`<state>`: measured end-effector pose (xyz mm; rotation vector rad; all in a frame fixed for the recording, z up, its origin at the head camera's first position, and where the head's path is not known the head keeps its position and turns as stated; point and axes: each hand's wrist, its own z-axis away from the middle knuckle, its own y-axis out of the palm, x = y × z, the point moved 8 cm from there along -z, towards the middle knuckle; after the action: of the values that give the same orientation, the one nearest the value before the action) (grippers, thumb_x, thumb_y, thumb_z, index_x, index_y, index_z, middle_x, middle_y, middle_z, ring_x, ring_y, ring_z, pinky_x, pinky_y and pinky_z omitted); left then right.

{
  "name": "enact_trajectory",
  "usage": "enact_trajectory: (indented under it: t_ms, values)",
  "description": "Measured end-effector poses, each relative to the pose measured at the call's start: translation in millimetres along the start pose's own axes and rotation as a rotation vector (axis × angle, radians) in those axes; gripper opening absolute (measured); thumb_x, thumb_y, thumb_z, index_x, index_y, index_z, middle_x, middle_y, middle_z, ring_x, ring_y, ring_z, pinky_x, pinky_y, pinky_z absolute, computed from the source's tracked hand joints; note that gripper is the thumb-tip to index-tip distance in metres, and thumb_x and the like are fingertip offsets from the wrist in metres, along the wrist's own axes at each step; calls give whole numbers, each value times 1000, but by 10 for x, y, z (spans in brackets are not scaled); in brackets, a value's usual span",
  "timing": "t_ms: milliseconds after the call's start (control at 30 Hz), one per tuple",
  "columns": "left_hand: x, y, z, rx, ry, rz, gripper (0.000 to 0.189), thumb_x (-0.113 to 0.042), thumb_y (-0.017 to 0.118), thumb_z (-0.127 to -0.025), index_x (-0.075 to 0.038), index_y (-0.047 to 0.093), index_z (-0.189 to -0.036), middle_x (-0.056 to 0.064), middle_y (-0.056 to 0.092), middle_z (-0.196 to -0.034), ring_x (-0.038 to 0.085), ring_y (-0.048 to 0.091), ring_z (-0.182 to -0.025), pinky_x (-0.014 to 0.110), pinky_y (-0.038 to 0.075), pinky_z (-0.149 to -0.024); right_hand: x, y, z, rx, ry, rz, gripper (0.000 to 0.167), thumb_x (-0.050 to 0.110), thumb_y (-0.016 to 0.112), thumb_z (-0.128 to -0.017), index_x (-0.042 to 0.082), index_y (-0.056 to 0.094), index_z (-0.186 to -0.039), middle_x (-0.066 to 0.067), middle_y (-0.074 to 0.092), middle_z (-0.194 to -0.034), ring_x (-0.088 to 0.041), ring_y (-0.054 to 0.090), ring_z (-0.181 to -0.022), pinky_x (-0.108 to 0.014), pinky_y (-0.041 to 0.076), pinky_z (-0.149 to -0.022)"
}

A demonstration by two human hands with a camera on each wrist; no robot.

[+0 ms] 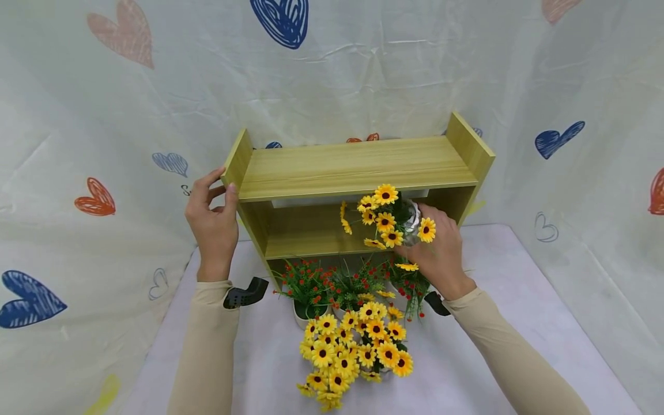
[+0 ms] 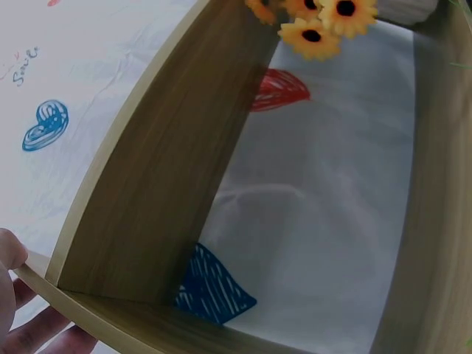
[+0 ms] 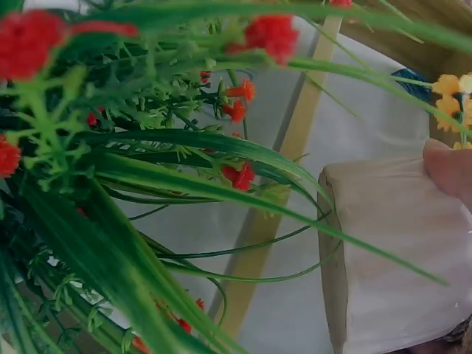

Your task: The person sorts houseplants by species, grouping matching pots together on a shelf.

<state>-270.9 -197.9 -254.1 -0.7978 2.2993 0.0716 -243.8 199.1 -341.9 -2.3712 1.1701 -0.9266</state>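
My left hand [image 1: 212, 225] grips the left side panel of a light wooden shelf [image 1: 358, 167] at its front edge; the left wrist view shows the thumb and fingers [image 2: 37, 332] on either side of the board. In front of the shelf's middle compartment, toward its right end, my right hand [image 1: 441, 248] holds a pot of yellow artificial sunflowers [image 1: 386, 222]. The pot is tilted, its blooms pointing left. Up close in the right wrist view, its wrapped pot [image 3: 402, 258] looks pale, with the thumb [image 3: 450, 169] on its side.
Red-flowered potted plants [image 1: 308, 288] stand in a row before the lower part of the shelf. Nearer to me are more yellow sunflowers [image 1: 342, 357] on the white-covered table [image 1: 498, 323]. A heart-print cloth [image 1: 353, 75] hangs behind the shelf.
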Motion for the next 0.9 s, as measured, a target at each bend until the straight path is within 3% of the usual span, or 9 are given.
enact_trajectory:
  t_ms: [267,367,500,600,667,733,867,900]
  values:
    - [-15,0,-6,-4,-1,9,34,-7,65,-104,-2,67,-137,15,67,-136,6,67,-104,7,49,-69,-169,146,-113,121,244,45,85,21,101,-66,-8,60,-135,-31,66,-126,-49,60,-118,-63,44,-105]
    - [-17,-4,-3,-6,-2,18,34,-7,65,-104,-2,68,-137,15,67,-135,4,67,-103,7,49,-68,-195,198,-143,160,268,99,81,26,100,-69,-9,62,-131,-32,68,-120,-51,62,-114,-64,45,-104]
    - [-10,-1,2,-4,0,20,34,-7,65,-104,-2,68,-137,15,67,-135,1,65,-103,7,49,-69,-224,240,-156,159,263,139,72,34,100,-69,-9,67,-117,-30,69,-103,-52,65,-103,-65,48,-99]
    - [-2,0,2,-8,0,28,33,-7,65,-104,-1,68,-136,15,67,-135,-2,65,-102,7,49,-68,-245,254,-164,133,247,150,59,40,100,-69,-6,69,-91,-26,66,-84,-49,66,-88,-63,52,-89]
    - [2,0,1,-13,-3,36,33,-6,64,-104,-1,68,-136,16,68,-134,-4,64,-101,6,48,-67,-239,257,-177,119,207,173,57,44,98,-71,1,60,-67,-18,56,-66,-45,62,-72,-59,53,-75]
    - [6,3,2,-14,-3,36,32,-7,64,-104,-1,68,-135,16,67,-134,-4,64,-100,6,47,-67,-239,264,-192,114,172,204,64,48,94,-73,9,47,-55,-10,44,-55,-40,55,-60,-55,49,-63]
    - [10,4,5,-13,-6,27,32,-7,64,-104,-1,68,-136,16,67,-134,-4,64,-101,6,47,-67,-211,258,-198,87,89,223,70,51,89,-77,17,30,-56,1,25,-52,-32,41,-47,-50,40,-49]
    - [12,3,5,-14,-8,27,32,-7,64,-104,-1,68,-136,15,67,-134,-3,65,-102,6,47,-68,-203,259,-198,77,68,231,71,60,82,-82,17,31,-57,2,24,-52,-30,40,-45,-49,39,-48]
